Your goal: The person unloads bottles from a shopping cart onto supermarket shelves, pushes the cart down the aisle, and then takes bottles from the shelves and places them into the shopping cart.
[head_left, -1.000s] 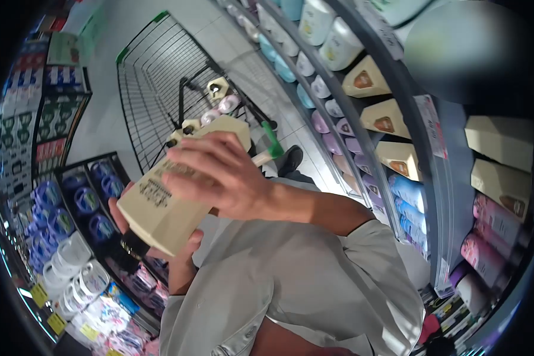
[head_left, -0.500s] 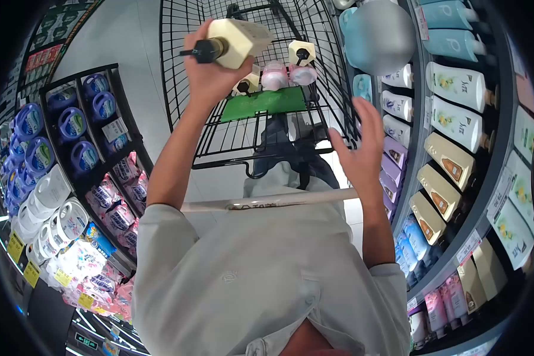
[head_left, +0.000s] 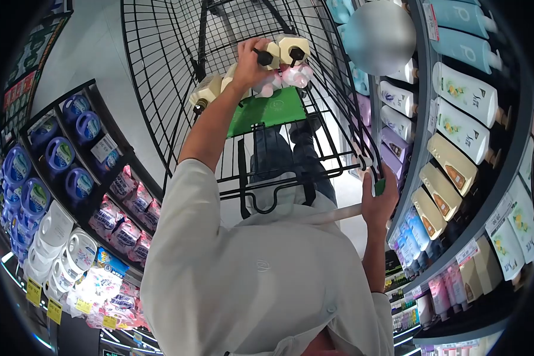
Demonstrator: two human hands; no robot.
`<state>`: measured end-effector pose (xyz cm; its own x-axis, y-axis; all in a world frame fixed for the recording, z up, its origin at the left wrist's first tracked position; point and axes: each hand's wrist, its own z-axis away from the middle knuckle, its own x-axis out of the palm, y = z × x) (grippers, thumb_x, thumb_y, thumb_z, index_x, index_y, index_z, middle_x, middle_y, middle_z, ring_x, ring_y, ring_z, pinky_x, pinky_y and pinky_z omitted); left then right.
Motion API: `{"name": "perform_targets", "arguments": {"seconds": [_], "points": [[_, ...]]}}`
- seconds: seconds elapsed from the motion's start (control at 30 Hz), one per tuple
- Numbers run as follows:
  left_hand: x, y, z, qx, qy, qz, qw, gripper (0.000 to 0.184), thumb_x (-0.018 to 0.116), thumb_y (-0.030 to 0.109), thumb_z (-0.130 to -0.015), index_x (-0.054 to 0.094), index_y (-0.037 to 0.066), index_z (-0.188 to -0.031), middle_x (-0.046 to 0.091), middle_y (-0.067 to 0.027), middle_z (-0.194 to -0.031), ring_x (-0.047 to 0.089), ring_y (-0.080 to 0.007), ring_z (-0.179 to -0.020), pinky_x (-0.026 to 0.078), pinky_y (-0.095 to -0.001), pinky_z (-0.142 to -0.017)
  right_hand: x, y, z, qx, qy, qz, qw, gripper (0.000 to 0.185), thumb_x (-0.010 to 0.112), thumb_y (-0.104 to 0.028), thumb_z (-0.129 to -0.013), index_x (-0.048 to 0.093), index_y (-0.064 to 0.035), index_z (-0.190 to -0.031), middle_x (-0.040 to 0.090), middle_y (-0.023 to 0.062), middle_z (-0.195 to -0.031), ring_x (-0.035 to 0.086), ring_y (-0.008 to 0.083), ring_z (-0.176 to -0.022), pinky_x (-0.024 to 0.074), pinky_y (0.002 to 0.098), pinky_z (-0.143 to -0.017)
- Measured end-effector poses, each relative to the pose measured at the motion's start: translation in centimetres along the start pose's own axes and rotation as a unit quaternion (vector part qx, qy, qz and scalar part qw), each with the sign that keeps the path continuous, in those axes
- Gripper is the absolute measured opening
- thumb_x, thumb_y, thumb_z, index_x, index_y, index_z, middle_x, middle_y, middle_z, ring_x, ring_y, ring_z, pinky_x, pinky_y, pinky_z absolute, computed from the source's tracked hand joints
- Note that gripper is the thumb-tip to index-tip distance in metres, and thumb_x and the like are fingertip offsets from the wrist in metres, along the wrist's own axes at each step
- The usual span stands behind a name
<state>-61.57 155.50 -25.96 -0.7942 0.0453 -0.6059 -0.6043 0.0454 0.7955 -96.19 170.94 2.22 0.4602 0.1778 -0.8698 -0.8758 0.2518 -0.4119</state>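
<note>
Inside the black wire shopping cart, my left hand is closed around a cream bottle with a black pump top. To its right stands another cream pump bottle. More cream bottles are at the left of the hand, partly hidden by it. Two pink-and-white items sit just below, behind a green panel. At the right end of the cart's pale handle, my right hand is wrapped around the handle end, next to a small green part.
Shelves of white bottles, cream bottles and light-blue pump bottles line the right side close to the cart. At the left, a black rack holds blue detergent jugs and pink packs. White jugs stand beside it.
My left hand has lowered the cream pump bottle from above the cart into it. My right hand went from open in the air down to the handle end. The view has shifted and turned slightly.
</note>
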Motion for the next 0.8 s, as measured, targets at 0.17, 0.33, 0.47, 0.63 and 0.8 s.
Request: {"name": "perform_targets", "arguments": {"seconds": [0.17,0.33,0.47,0.63,0.8], "points": [[0.3,-0.5,-0.9,-0.068,-0.022,-0.050,0.996,0.095,0.095,0.023,-0.058,0.052,0.015,-0.143,0.044,-0.0197,-0.136,0.040,-0.0405,-0.128,0.039,-0.0483,-0.110,-0.2,-1.0,-1.7,-0.006,0.015,0.032,0.999,0.037,0.075,-0.014,-0.087,0.066,0.0010,-0.120,0.072,0.0159,-0.107,0.071,0.0313,-0.096,0.0546,0.0401,-0.084],[-1.4,-2.9,-1.5,-0.081,-0.064,0.005,0.995,0.121,0.095,0.023,-0.060,0.025,-0.001,-0.156,0.040,-0.0301,-0.141,0.042,-0.0441,-0.133,0.038,-0.0490,-0.113,0.6,-1.0,-2.8,-0.038,0.090,0.030,0.995,0.036,0.075,-0.014,-0.084,0.067,-0.0016,-0.117,0.072,0.0183,-0.105,0.070,0.0370,-0.094,0.0553,0.0433,-0.083],[-7.1,-1.2,-0.6,-0.032,-0.058,-0.102,0.993,0.089,0.087,0.020,-0.074,0.043,0.000,-0.149,0.050,-0.0269,-0.139,0.049,-0.0455,-0.129,0.041,-0.0494,-0.110,0.8,-2.1,-3.9,0.018,0.108,-0.077,0.991,0.027,0.070,-0.013,-0.086,0.069,-0.0068,-0.112,0.071,0.0158,-0.100,0.069,0.0385,-0.093,0.0555,0.0490,-0.080],[-17.3,13.9,4.6,-0.032,-0.014,0.039,0.999,0.053,0.076,0.008,-0.090,0.057,-0.002,-0.138,0.069,-0.0121,-0.111,0.065,-0.0205,-0.100,0.051,-0.0350,-0.091,0.7,-4.9,-6.0,0.025,0.121,-0.081,0.989,0.021,0.066,-0.015,-0.090,0.071,-0.0090,-0.109,0.071,0.0124,-0.097,0.069,0.0377,-0.093,0.0559,0.0497,-0.080],[-17.5,23.4,9.4,0.126,-0.104,0.037,0.986,0.048,0.079,0.004,-0.082,0.064,0.001,-0.127,0.069,-0.0135,-0.104,0.065,-0.0266,-0.092,0.052,-0.0362,-0.086,2.2,-6.2,-10.6,-0.012,0.106,-0.119,0.987,0.021,0.068,-0.020,-0.092,0.073,-0.0106,-0.110,0.073,0.0092,-0.107,0.069,0.0389,-0.095,0.0552,0.0498,-0.078]]}}
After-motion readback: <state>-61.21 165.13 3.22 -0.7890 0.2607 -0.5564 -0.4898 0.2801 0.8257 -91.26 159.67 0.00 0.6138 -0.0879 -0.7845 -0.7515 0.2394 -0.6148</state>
